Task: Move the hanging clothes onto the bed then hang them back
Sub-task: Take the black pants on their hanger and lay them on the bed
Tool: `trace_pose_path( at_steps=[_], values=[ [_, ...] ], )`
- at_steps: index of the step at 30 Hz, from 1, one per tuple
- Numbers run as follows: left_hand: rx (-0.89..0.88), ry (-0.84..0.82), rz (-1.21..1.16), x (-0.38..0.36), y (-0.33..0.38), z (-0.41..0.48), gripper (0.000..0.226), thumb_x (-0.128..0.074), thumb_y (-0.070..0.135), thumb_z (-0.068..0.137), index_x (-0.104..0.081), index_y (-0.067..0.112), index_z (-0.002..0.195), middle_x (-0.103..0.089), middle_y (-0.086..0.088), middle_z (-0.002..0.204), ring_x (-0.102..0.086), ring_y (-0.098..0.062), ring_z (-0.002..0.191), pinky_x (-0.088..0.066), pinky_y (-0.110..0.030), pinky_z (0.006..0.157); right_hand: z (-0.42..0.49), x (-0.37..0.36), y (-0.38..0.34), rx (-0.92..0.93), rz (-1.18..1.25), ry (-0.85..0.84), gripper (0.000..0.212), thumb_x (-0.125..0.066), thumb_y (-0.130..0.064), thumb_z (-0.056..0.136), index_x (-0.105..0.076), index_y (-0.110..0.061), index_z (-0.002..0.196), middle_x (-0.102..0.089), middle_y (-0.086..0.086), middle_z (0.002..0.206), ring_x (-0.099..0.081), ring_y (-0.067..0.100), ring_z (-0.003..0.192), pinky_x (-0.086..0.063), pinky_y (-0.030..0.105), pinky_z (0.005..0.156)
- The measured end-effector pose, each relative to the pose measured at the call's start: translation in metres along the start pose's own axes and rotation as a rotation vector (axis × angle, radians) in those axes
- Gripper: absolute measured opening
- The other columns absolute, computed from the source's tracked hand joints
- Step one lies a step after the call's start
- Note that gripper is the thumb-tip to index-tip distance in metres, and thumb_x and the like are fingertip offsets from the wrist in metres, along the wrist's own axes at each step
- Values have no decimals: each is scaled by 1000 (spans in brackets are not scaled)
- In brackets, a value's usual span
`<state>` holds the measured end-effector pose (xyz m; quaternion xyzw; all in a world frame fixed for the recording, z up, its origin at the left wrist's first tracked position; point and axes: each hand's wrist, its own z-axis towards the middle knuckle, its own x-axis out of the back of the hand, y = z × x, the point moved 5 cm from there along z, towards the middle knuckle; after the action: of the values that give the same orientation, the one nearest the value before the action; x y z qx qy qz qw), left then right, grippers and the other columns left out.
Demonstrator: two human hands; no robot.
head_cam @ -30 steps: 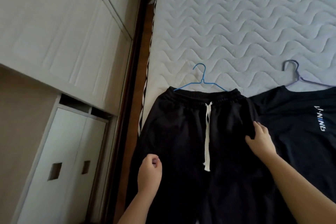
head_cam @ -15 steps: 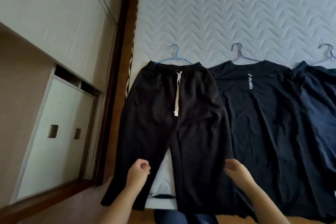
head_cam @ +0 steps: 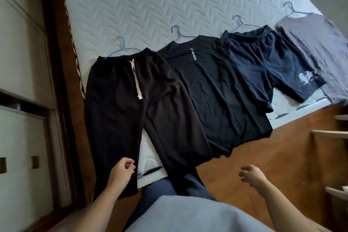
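- Four garments lie side by side on the quilted bed (head_cam: 150, 2), each on a wire hanger.
- Black trousers (head_cam: 120, 103) lie just beyond the left hand (head_cam: 120, 172), whose curled fingers (head_cam: 130, 165) grasp nothing; one leg hangs off the bed's edge.
- The right hand (head_cam: 252, 175) hovers loose and empty, apart from the black T-shirt (head_cam: 212, 88).
- The cloth looks soft, light and floppy, so the stiff blue hanger (head_cam: 122, 47) is likely the best hold.
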<state>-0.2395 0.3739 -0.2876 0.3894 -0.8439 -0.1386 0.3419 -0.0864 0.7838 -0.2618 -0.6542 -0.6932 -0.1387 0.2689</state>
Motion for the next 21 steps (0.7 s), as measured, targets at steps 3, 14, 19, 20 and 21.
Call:
trace_pose_path(
  at_steps=[3, 14, 19, 20, 21],
  values=[
    [-33, -14, -16, 9, -7, -5, 12, -48, 3, 89, -56, 12, 90, -65, -10, 87, -62, -23, 75, -44, -31, 73, -27, -12, 32, -39, 71, 29, 35, -46, -5, 91, -50, 2, 125, -61, 17, 110, -58, 25, 84, -35, 21, 49],
    [-62, -187, 200, -17, 17, -1, 12, -47, 7, 91, -59, 7, 88, -65, -10, 82, -61, -23, 72, -44, -29, 66, -86, -30, 120, -44, 425, 146, 28, -49, -13, 90, -54, -9, 118, -63, 7, 101, -62, 22, 91, -46, 29, 71],
    [-158, -261, 343, -64, 61, -6, 13, -48, 7, 90, -60, 4, 88, -64, -11, 78, -59, -23, 67, -43, -32, 72, -90, -28, 207, -182, 634, 249, 29, -50, -6, 89, -55, -2, 117, -63, 16, 108, -60, 24, 86, -42, 29, 72],
    [-178, -274, 370, -78, 70, -10, 13, -48, 6, 90, -60, 2, 90, -63, -12, 77, -57, -22, 65, -41, -31, 67, -89, -29, 226, -221, 678, 258, 29, -50, -5, 89, -55, 0, 117, -63, 17, 109, -59, 24, 84, -43, 30, 70],
    [-192, -290, 396, -92, 78, -17, 13, -47, 5, 90, -58, 0, 90, -62, -13, 76, -56, -22, 64, -40, -31, 62, -88, -29, 245, -259, 728, 261, 28, -50, -3, 89, -55, 2, 117, -63, 18, 108, -58, 25, 83, -43, 29, 66]
  ],
)
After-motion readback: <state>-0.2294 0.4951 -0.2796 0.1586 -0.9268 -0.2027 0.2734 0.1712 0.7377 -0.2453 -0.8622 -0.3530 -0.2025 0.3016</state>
